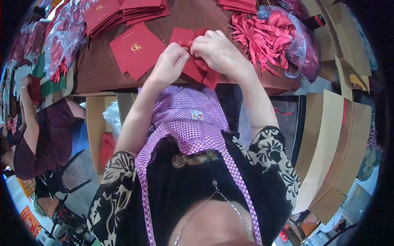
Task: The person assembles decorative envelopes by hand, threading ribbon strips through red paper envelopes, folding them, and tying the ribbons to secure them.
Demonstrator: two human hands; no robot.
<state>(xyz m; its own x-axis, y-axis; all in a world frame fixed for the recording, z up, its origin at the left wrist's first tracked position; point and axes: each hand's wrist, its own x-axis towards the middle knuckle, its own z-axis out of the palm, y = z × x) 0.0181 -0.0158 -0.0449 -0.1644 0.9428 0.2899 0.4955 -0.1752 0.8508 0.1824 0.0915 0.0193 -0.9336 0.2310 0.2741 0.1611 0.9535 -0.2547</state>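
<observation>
Over the brown-covered table, my left hand and my right hand are close together, both with fingers pinched. A short stretch of red ribbon runs between the fingertips, and both hands grip it. Below them lies a red paper pouch, partly covered by the hands. To the left of my left hand, a few red pouches with a gold emblem overlap on the table. A heap of loose red ribbons lies to the right of my right hand.
Stacks of red pouches stand along the far side. Clear plastic bags bulge at the left; another bag sits behind the ribbons. Open cardboard boxes flank me at the right. A co-worker sits at the left, holding something red.
</observation>
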